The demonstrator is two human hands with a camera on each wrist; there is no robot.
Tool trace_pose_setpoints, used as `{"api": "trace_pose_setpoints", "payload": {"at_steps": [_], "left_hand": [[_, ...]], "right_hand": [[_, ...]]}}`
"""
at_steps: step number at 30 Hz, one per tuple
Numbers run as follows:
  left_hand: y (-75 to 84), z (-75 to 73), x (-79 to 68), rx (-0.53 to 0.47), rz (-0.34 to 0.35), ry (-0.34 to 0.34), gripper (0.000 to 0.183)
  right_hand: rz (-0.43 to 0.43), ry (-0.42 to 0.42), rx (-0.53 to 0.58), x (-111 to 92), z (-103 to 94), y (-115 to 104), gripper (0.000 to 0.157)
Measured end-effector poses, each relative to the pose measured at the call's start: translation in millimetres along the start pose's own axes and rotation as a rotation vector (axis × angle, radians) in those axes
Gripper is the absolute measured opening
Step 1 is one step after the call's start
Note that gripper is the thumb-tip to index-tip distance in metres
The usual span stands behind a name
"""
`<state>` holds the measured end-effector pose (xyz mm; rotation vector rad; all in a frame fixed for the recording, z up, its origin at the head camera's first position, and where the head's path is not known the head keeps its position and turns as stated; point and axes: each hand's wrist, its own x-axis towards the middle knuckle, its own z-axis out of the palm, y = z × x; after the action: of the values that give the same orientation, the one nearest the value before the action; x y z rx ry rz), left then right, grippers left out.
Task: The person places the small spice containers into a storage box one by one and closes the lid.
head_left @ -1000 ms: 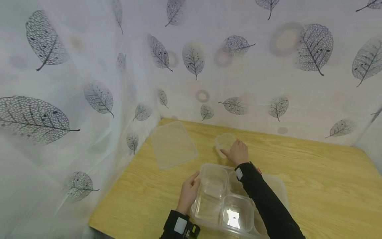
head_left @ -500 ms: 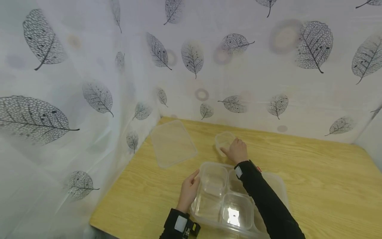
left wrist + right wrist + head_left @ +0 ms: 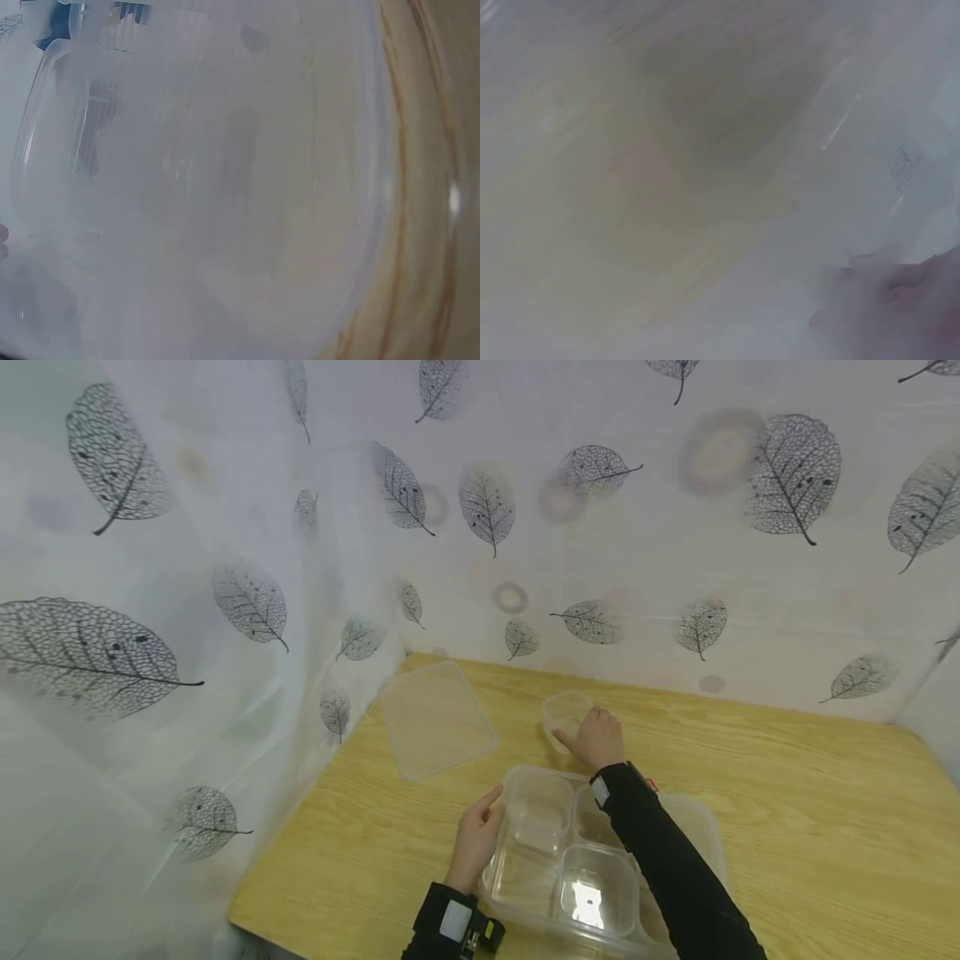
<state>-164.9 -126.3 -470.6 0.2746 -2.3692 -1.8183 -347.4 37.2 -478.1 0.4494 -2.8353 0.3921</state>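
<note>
A large clear plastic food container [image 3: 517, 885] sits on the table in front of me, with several smaller clear square containers [image 3: 598, 891] inside it. My left hand [image 3: 474, 839] holds its left side near the far corner. In the left wrist view, the large container's wall [image 3: 247, 187] fills most of the picture, and a bit of finger shows at the left edge. Beyond the large container, my right hand [image 3: 597, 741] grips the right side of a small clear container [image 3: 562, 712] on the table. My right forearm crosses over part of the large container. The right wrist view is blurred.
A flat translucent square lid [image 3: 438, 722] lies at the back left of the wood-grain table [image 3: 810, 810]. White leaf-printed curtains [image 3: 637, 543] hang along the back and left sides of the table.
</note>
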Motion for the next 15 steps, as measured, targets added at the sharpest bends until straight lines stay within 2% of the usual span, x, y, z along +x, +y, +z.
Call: {"api": "trace_pose_setpoints", "payload": {"at_steps": [4,10,15], "left_hand": [[2.9,0.3,-1.4,0.010,-0.001,0.006,0.032],[-15.3,1.4,8.0,0.033,-0.006,0.003,0.032],[-22.1,1.6,10.6,0.066,0.006,0.016,0.032]], "right_hand": [[-0.008,0.009,-0.007,-1,-2.7,-2,0.086],[-0.026,0.009,-0.018,-1,-4.5,-3,0.083],[-0.032,0.018,0.050,-1,-2.6,-3,0.081]]}}
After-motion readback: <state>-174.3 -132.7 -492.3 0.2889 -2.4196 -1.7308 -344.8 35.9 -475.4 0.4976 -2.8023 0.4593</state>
